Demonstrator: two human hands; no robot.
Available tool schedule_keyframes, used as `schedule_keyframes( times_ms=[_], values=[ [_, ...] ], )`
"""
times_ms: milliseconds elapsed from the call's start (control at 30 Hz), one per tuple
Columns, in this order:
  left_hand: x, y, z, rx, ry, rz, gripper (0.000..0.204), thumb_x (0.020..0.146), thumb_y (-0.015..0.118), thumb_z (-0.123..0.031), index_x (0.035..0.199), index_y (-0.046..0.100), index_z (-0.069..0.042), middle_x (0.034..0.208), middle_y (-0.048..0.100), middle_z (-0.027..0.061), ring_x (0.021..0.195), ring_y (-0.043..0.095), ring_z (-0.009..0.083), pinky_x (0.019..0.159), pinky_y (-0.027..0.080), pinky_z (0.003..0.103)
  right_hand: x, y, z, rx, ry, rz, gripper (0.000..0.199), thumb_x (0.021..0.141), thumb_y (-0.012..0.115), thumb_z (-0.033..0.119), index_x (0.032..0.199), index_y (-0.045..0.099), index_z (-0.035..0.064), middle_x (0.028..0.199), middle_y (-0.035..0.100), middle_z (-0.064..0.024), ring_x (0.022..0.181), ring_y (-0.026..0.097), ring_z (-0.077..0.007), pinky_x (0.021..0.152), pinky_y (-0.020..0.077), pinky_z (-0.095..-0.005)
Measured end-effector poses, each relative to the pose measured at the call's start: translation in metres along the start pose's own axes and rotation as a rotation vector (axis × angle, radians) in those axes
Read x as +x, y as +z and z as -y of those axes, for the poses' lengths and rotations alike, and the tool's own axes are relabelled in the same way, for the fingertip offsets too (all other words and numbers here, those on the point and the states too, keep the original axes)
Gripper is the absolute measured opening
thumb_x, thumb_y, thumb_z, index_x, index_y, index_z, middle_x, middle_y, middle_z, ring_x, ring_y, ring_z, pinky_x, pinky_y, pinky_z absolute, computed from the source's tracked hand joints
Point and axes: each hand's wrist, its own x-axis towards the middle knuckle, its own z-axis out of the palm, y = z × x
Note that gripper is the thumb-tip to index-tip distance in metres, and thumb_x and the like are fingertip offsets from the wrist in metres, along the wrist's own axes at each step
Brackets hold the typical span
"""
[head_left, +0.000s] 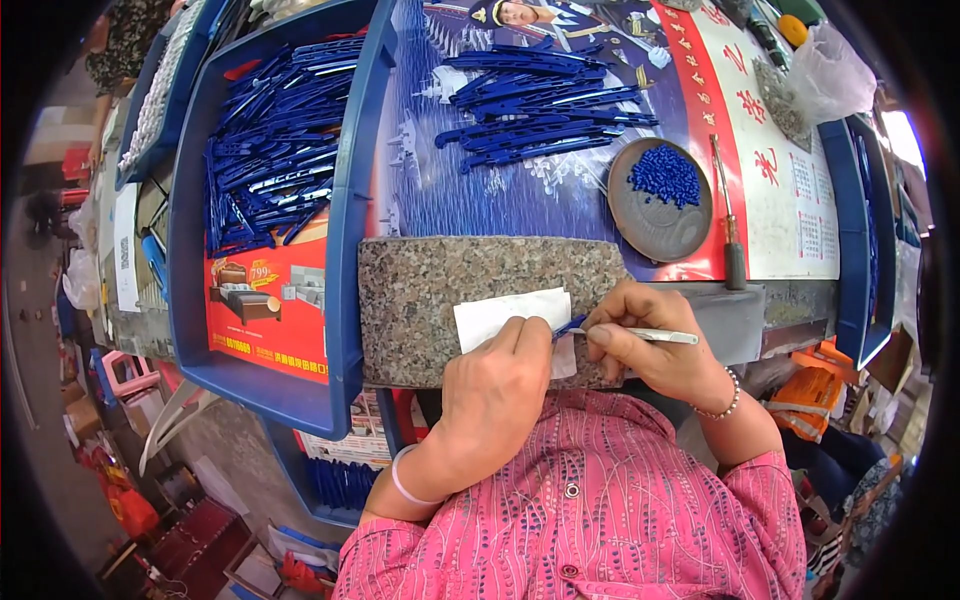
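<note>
My left hand (500,390) is closed, its fingertips pinching a slim blue plastic piece (572,324) over a folded white paper pad (510,308). Only the tip of that piece shows between my hands. My right hand (650,345) is closed around a slim, pale-handled tool (665,336), its working end pointing left at the blue piece; the exact kind of tool is unclear. Both hands rest over a speckled granite slab (410,300) at the near table edge. Beyond it lies a loose pile of long blue plastic pieces (540,105). To its right sits a round dish (660,235) holding small blue pellets (665,176).
On the left, a blue tray (350,220) holds many more blue pieces (280,140). A dark-handled screwdriver (734,255) lies right of the dish. Another blue bin (850,230) stands at the right edge, near a clear plastic bag (832,70). A lower tray (345,515) sits at left.
</note>
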Motion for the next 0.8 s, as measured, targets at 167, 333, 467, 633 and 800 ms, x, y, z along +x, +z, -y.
schedule_keyframes(
  times_ms=[167, 333, 467, 633, 800],
  values=[
    [0.0015, -0.0015, -0.0008, 0.048, 0.043, 0.012, 0.008, 0.079, 0.053, -0.004, 0.078, 0.044, -0.003, 0.071, 0.053, 0.0123, 0.062, 0.060, 0.0304, 0.049, 0.047, 0.039, 0.0038, -0.0027, -0.0026, 0.025, 0.038, 0.004, 0.016, 0.087, 0.057, 0.012, 0.085, 0.053, -0.0027, 0.068, 0.061, -0.0083, 0.051, 0.057, -0.0093, 0.046, 0.0446, -0.0208],
    [0.0019, -0.0018, -0.0013, 0.036, 0.037, 0.021, 0.008, 0.080, 0.052, -0.004, 0.079, 0.044, -0.003, 0.071, 0.053, 0.0123, 0.062, 0.059, 0.0305, 0.050, 0.047, 0.039, 0.0066, -0.0034, -0.0065, 0.051, 0.022, -0.003, 0.019, 0.088, 0.057, 0.015, 0.082, 0.052, -0.0020, 0.067, 0.061, -0.0089, 0.049, 0.056, -0.0100, 0.044, 0.0440, -0.0213],
    [0.0021, -0.0018, -0.0007, 0.038, 0.032, 0.031, 0.008, 0.080, 0.052, -0.004, 0.079, 0.044, -0.003, 0.071, 0.052, 0.0123, 0.062, 0.059, 0.0307, 0.050, 0.047, 0.040, 0.0070, -0.0033, -0.0082, 0.066, 0.029, -0.004, 0.020, 0.089, 0.056, 0.016, 0.081, 0.052, -0.0015, 0.066, 0.061, -0.0089, 0.048, 0.056, -0.0099, 0.044, 0.0440, -0.0214],
    [0.0023, -0.0019, 0.0004, 0.022, 0.033, 0.039, 0.008, 0.080, 0.052, -0.004, 0.079, 0.044, -0.003, 0.071, 0.052, 0.0123, 0.062, 0.059, 0.0311, 0.049, 0.046, 0.040, 0.0073, -0.0021, -0.0052, 0.027, 0.002, 0.014, 0.020, 0.089, 0.055, 0.017, 0.081, 0.052, -0.0008, 0.067, 0.061, -0.0084, 0.048, 0.055, -0.0091, 0.043, 0.0426, -0.0205],
    [0.0028, -0.0016, 0.0002, 0.021, 0.030, 0.036, 0.008, 0.079, 0.052, -0.003, 0.079, 0.044, -0.003, 0.071, 0.052, 0.0123, 0.062, 0.059, 0.0310, 0.049, 0.046, 0.040, 0.0070, -0.0017, -0.0064, 0.040, -0.002, 0.011, 0.020, 0.089, 0.055, 0.017, 0.080, 0.052, -0.0006, 0.067, 0.061, -0.0081, 0.048, 0.055, -0.0087, 0.043, 0.0420, -0.0203]
  ],
)
